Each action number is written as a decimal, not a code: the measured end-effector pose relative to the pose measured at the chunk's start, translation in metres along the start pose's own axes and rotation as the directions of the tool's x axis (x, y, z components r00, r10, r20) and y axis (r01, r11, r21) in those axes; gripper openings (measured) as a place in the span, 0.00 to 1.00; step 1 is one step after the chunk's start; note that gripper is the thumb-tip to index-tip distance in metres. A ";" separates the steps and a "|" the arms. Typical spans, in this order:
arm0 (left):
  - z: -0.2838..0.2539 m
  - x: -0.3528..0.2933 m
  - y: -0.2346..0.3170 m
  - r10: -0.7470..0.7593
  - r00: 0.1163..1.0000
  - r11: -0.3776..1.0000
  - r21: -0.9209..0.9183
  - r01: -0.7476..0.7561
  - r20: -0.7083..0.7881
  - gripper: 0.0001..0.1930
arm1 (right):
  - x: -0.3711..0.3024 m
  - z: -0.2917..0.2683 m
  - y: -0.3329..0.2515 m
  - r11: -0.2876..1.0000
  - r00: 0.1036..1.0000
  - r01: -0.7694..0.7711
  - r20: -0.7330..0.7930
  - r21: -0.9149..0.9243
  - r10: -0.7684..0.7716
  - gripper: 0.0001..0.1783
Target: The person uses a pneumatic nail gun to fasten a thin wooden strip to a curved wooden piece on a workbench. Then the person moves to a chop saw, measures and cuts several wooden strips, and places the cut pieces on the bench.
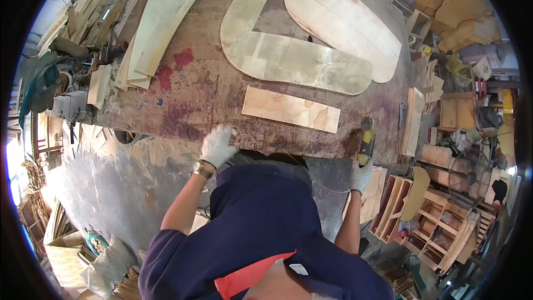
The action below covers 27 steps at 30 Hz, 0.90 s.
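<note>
Gloved hands, two: left hand (218, 147) at the bench's (194, 91) front edge, grip unclear; right hand (361, 175) wrapped around one yellow-and-black tool (367, 138) at the front right. Beyond: one rectangular board (291, 109), one L-shaped panel (300, 65), one rounded panel (344, 19) meeting it; leftward, at least three overlapping pale strips (166, 30).

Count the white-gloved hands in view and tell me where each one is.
2. The left hand is at the near edge of the worn table; the right hand is on the near end of the yellow-and-black tool.
</note>
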State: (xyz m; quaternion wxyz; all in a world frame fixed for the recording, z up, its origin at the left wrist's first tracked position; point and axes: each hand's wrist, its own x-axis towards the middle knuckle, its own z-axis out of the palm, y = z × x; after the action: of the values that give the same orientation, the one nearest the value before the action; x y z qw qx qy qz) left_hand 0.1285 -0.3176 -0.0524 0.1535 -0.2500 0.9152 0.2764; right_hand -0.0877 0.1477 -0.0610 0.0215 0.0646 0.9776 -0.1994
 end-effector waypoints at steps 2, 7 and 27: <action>0.001 0.014 -0.019 -0.037 0.999 0.997 0.061 0.038 -0.013 0.31 | 0.023 0.008 0.005 0.997 1.000 -0.014 -0.006 -0.073 0.014 0.30; 0.022 0.056 -0.021 -0.021 0.982 0.999 -0.041 0.014 -0.189 0.36 | 0.079 0.021 0.017 0.984 0.998 0.051 -0.015 -0.168 -0.054 0.34; 0.057 0.086 0.028 -0.498 0.812 0.537 -0.844 0.015 -0.302 0.13 | 0.088 0.076 -0.095 0.957 0.938 0.055 0.314 0.285 -0.147 0.23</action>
State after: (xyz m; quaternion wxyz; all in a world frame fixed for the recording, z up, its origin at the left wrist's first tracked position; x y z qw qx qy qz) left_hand 0.0505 -0.2966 -0.1221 -0.1857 -0.4927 0.6409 0.5586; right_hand -0.1870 0.0413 -0.1002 0.1661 -0.0184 0.9252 -0.3407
